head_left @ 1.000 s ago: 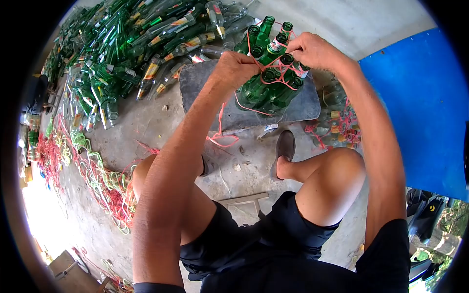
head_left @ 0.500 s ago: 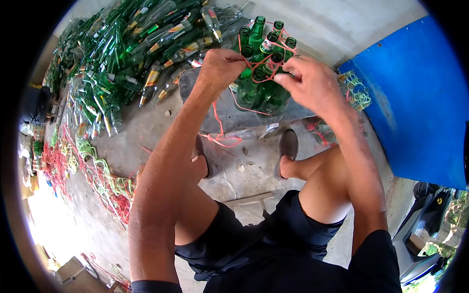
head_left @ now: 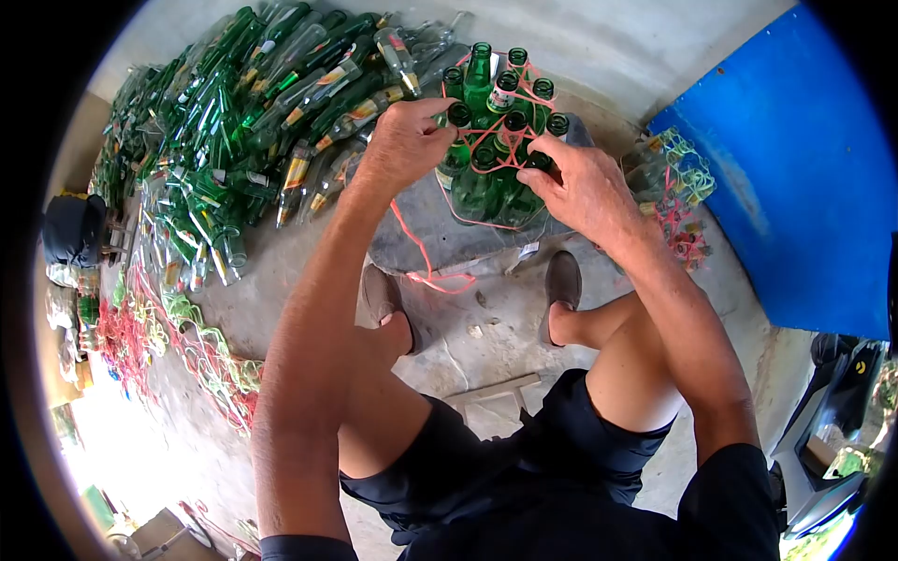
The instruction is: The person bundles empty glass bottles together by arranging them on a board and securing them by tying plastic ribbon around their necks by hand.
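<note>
Several green glass bottles (head_left: 478,89) stand upright in a tight cluster on a low dark slab (head_left: 402,238). Pink plastic twine (head_left: 500,166) zigzags between their necks and also loops round the outside of the group. At the cluster's left side, my left hand (head_left: 407,145) has thumb and forefinger closed on the twine by a bottle neck. My right hand (head_left: 585,187) grips the twine at the front right neck, its fingers bent around that bottle's mouth. A loose twine tail (head_left: 432,278) hangs over the slab's front edge.
A large heap of green and clear bottles (head_left: 253,103) fills the floor at the left. Tangled pink and green twine (head_left: 210,351) lies nearer, with another tangle (head_left: 687,173) at right. A blue panel (head_left: 767,178) leans beside the wall.
Both hands have come down closer to the bottle mouths, and the twine between them sits lower on the necks. The view has shifted slightly.
</note>
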`<action>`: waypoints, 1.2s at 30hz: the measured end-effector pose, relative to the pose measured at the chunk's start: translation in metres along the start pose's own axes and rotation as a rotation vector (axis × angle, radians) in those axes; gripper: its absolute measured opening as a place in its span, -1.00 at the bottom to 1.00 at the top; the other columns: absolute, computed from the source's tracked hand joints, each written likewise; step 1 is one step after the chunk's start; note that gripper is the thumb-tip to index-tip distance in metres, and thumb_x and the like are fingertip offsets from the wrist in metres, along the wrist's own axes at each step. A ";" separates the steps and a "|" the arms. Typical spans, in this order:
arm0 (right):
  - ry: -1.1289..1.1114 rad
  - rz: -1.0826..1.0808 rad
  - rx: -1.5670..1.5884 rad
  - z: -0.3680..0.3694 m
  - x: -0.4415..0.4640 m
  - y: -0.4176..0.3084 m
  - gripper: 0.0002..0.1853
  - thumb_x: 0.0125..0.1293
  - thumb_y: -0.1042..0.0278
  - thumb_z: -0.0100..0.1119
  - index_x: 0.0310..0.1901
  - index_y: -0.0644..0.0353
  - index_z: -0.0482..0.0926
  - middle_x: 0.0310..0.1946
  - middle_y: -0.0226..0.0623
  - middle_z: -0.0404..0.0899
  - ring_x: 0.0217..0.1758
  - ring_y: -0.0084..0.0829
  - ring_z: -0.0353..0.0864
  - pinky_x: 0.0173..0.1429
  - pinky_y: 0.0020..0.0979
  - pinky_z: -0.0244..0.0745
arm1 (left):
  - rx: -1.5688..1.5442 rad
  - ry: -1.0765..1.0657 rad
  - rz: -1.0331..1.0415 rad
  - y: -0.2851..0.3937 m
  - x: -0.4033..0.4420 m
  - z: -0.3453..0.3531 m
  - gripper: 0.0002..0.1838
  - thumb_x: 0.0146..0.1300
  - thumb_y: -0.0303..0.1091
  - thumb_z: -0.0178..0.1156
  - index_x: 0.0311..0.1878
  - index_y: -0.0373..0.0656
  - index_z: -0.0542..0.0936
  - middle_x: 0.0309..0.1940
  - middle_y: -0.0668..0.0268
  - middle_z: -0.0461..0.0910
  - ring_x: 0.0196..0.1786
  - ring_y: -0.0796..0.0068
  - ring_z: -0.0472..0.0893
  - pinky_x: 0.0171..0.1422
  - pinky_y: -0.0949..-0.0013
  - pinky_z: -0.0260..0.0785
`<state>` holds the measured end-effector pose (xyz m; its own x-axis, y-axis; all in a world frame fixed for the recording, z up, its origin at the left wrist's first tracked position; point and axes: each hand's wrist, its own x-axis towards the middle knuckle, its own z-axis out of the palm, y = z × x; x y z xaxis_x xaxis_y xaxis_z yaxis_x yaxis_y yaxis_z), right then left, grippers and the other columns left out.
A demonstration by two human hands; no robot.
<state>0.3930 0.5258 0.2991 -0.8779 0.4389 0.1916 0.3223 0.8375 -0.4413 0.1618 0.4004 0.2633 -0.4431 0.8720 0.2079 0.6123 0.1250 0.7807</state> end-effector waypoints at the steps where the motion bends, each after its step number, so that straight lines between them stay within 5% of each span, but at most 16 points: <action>1: 0.019 -0.023 0.008 0.002 -0.001 0.002 -0.71 0.34 0.22 0.41 -0.06 0.18 0.56 -0.40 0.01 0.67 -0.28 0.13 0.69 -0.23 0.07 0.54 | 0.000 -0.016 0.014 0.000 0.002 -0.003 -0.56 0.34 -0.47 0.33 0.27 -0.34 0.65 -0.62 0.43 0.53 -0.52 0.75 0.35 -0.45 0.46 0.24; 6: 0.052 -0.154 -0.004 0.008 0.001 0.012 -0.67 0.30 0.27 0.43 -0.01 0.20 0.56 -0.23 -0.02 0.69 -0.17 0.10 0.69 -0.13 0.03 0.56 | -0.092 0.016 0.049 -0.007 0.005 -0.002 -0.63 0.26 -0.49 0.31 0.14 -0.19 0.73 -0.68 0.32 0.41 -0.56 0.69 0.29 -0.47 0.39 0.23; 18: -0.028 -0.191 -0.090 -0.012 0.009 0.032 -0.68 0.29 0.31 0.39 0.04 0.17 0.61 -0.08 -0.17 0.70 0.00 0.04 0.70 0.04 0.01 0.59 | -0.010 0.002 -0.026 0.007 -0.027 -0.005 -0.56 0.32 -0.51 0.35 0.26 -0.40 0.65 -0.58 0.53 0.41 -0.47 0.78 0.31 -0.43 0.49 0.20; 21: -0.020 -0.203 -0.113 -0.018 0.015 0.046 -0.66 0.28 0.34 0.39 0.08 0.15 0.63 -0.07 -0.19 0.70 0.01 0.05 0.69 0.07 0.02 0.58 | -0.056 0.024 -0.037 0.024 -0.037 0.008 -0.62 0.28 -0.48 0.35 0.15 -0.35 0.69 -0.64 0.29 0.50 -0.47 0.75 0.37 -0.38 0.43 0.34; 25: -0.009 -0.209 -0.097 -0.021 0.023 0.063 -0.62 0.26 0.45 0.36 0.13 0.06 0.64 -0.07 -0.19 0.68 0.02 0.05 0.68 0.07 0.01 0.59 | 0.076 0.054 0.032 0.045 -0.048 0.022 -0.74 0.24 -0.44 0.35 -0.02 -0.33 0.71 -0.58 0.02 0.59 -0.56 0.24 0.59 -0.35 0.24 0.45; 26: 0.017 -0.214 -0.115 -0.020 0.025 0.066 -0.60 0.26 0.53 0.30 0.14 0.02 0.65 -0.10 -0.19 0.67 0.02 0.03 0.67 0.06 -0.01 0.60 | 0.106 0.058 0.040 0.055 -0.047 0.023 -0.81 0.23 -0.42 0.36 -0.14 -0.30 0.69 -0.51 -0.06 0.63 -0.44 -0.12 0.63 -0.31 0.12 0.50; 29: 0.040 -0.159 -0.168 -0.018 0.028 0.066 -0.59 0.27 0.56 0.24 0.15 0.02 0.64 -0.09 -0.19 0.65 0.00 0.02 0.68 0.04 -0.02 0.60 | 0.229 0.060 0.109 0.054 -0.042 0.029 -0.71 0.27 -0.42 0.41 0.02 -0.33 0.70 -0.55 0.06 0.61 -0.54 0.41 0.56 -0.37 0.29 0.43; 32: 0.056 -0.155 -0.150 -0.022 0.025 0.060 -0.58 0.27 0.54 0.20 0.16 0.02 0.64 -0.01 -0.18 0.62 0.01 0.01 0.69 0.05 -0.05 0.60 | 0.217 0.023 0.119 0.052 -0.035 0.026 -0.76 0.28 -0.41 0.40 -0.03 -0.29 0.70 -0.52 0.03 0.63 -0.52 0.24 0.62 -0.35 0.23 0.47; 36: 0.147 -0.216 -0.053 -0.016 0.029 0.039 -0.56 0.32 0.26 0.35 0.23 0.06 0.61 0.08 -0.23 0.59 0.12 -0.08 0.66 0.19 -0.08 0.55 | 0.274 0.009 0.187 0.058 -0.033 0.023 -0.77 0.29 -0.42 0.37 -0.03 -0.28 0.69 -0.54 0.02 0.62 -0.51 0.09 0.62 -0.36 0.19 0.46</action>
<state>0.3863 0.5766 0.3013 -0.8687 0.2872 0.4034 0.1544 0.9311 -0.3304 0.2273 0.3901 0.2883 -0.3109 0.8879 0.3389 0.8366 0.0865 0.5410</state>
